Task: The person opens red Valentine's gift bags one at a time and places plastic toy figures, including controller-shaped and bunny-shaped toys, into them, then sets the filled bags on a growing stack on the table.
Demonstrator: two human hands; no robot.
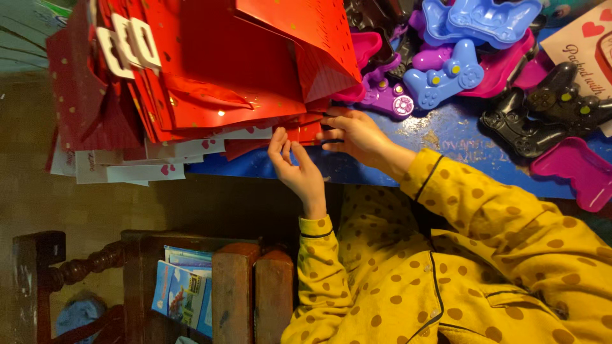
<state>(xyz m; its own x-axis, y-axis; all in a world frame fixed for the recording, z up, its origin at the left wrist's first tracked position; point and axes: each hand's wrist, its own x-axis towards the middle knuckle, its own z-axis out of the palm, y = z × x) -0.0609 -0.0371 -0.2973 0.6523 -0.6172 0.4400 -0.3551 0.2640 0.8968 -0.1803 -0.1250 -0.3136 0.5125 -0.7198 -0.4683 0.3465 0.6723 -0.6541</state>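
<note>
A: What lies on the blue bench (446, 134)?
B: A stack of red paper bags (210, 70); controller-shaped plastic trays (446, 76) farther in.
A: And the hands?
B: At the near edge, left hand (296, 167) and right hand (354, 135) pinch a red folded sheet (303, 132), fingers closed on it.

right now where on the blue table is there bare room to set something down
One bare strip of the blue table: between the right hand and the black controller, below the purple controller. A thin edge strip runs under the left hand. The red paper bags crowd the left; piled plastic controller shapes fill the top right.
</note>
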